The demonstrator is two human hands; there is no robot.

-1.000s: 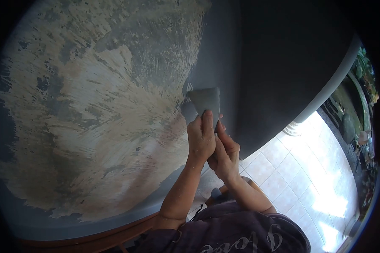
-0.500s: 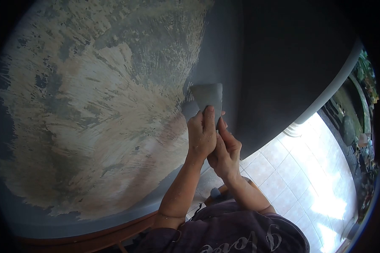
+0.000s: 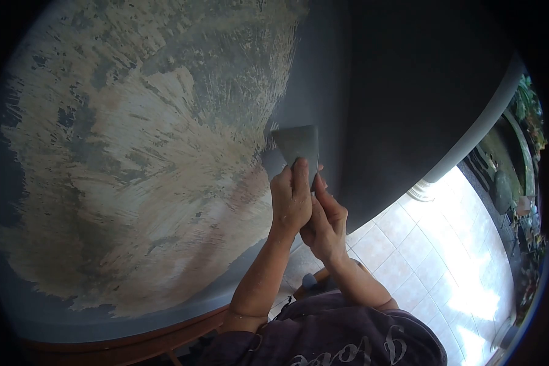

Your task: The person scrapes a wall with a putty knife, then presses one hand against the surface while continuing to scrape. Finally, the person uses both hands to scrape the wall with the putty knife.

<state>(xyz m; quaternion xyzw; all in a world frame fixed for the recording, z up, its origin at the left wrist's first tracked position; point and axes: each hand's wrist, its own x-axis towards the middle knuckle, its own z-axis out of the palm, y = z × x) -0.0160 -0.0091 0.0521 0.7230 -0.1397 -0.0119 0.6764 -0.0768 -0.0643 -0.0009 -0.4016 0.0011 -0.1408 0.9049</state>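
Observation:
A wide metal paint scraper point(image 3: 299, 141) points up along the wall, its blade edge at the right border of the scraped patch point(image 3: 165, 158). My left hand point(image 3: 291, 198) is closed round its handle, thumb lying up toward the blade. Just below and to the right, my right hand point(image 3: 328, 226) is wrapped round the handle's lower part. Most of the handle is hidden by the fingers. In the patch the grey paint is off in streaks, with pale, beige and greenish layers showing.
Dark grey painted wall point(image 3: 409, 91) continues on the right beyond a corner. A reddish-brown rail point(image 3: 122, 346) runs along the bottom left. Pale floor tiles point(image 3: 402, 256) lie below in bright sunlight, with plants point(image 3: 529, 116) and stones outside at far right.
The scraper blade has shifted slightly down and to the left, tilting a little. Both hands keep their grip on it.

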